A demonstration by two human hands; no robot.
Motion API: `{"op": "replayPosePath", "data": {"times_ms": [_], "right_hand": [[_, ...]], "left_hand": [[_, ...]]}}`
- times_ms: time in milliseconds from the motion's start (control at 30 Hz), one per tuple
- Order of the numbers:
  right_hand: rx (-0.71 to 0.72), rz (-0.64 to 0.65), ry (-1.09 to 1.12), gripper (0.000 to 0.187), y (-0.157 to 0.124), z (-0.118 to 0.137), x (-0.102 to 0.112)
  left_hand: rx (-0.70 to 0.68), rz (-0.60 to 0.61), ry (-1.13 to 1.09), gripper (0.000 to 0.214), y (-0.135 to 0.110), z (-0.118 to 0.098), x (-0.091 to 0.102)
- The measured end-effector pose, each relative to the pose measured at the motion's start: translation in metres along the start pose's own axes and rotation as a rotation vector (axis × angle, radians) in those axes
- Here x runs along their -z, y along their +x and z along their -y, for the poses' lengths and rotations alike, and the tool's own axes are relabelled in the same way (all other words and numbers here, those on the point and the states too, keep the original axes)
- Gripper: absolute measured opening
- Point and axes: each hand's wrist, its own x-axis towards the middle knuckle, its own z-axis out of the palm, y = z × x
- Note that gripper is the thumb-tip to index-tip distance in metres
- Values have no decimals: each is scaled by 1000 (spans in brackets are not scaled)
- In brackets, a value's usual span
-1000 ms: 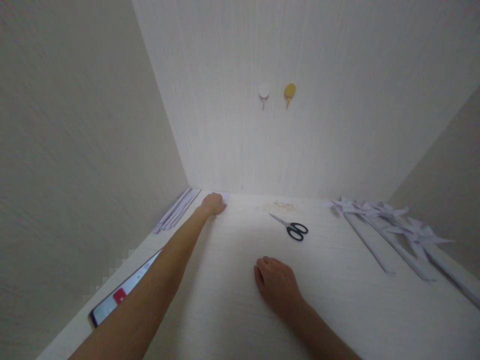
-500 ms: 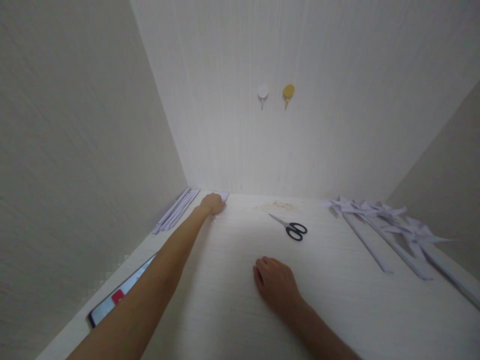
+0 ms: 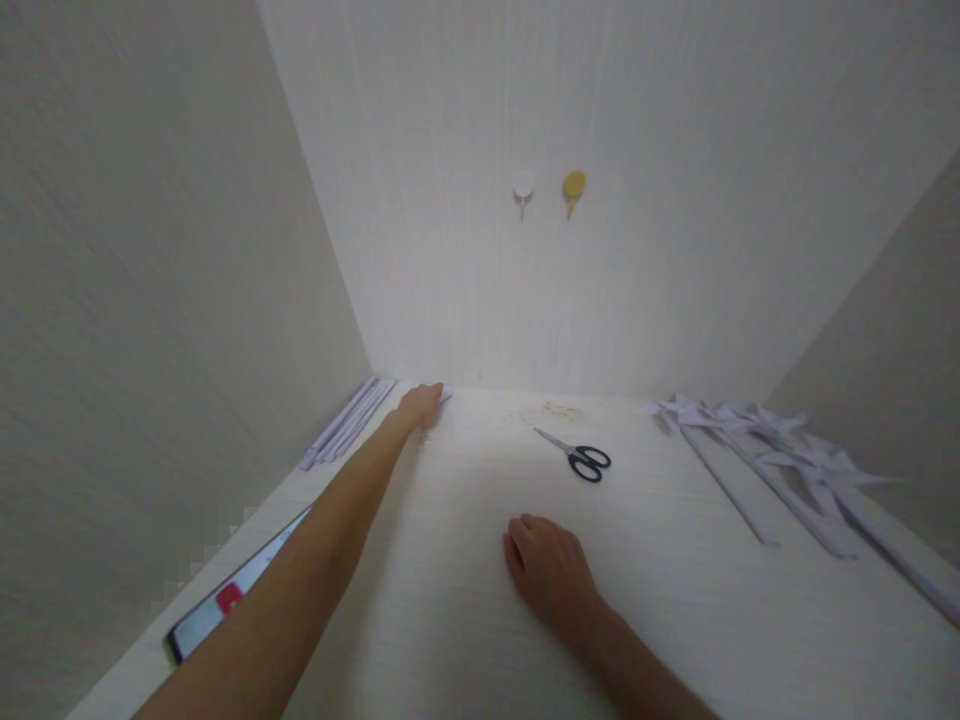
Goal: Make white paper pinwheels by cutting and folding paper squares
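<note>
My left hand (image 3: 421, 403) reaches far forward to the back of the white table. Its fingers are closed over a piece of white paper (image 3: 447, 394), and only a small corner shows past them. My right hand (image 3: 551, 565) rests on the table nearer to me, fingers curled in, with nothing visible in it. Beyond the right hand lies a pair of scissors (image 3: 581, 458) with black handles, its blades pointing to the back left. Left of my left hand, several rolled white paper sticks (image 3: 349, 425) lie side by side along the wall.
Several white paper pinwheels (image 3: 757, 425) on paper sticks lie at the right. A phone (image 3: 202, 620) with a lit screen lies partly behind my left forearm. Light brown marks (image 3: 551, 412) show near the back wall, which carries a white hook (image 3: 523, 186) and a yellow hook (image 3: 574, 186).
My left hand has shifted slightly left, and less of the white paper shows beside it. The right hand stays in place; the whole view has moved a little.
</note>
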Motion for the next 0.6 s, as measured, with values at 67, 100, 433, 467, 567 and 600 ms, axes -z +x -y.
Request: {"op": "replayPosePath", "data": {"times_ms": [67,100,433,467,567,600], "right_hand": [[0,-2,1,21,1,0,0],[0,-3,2,21,1,0,0],[4,-3,8,20,-1,-3,-1],[6,-2,8,20,-1,-3,-1],[9,0,6,20,-1,-3,0],[9,-1,6,20,-1,-3,0]], "left_hand": [[12,2,-25,31,4,2,0],[21,5,-38,31,6,4,0],[134,11,-194,31,14,14,1],[137,11,-209,31,13,15,1],[141,12,-247,31,10,16,1],[141,10,-258,31,10,16,1]]}}
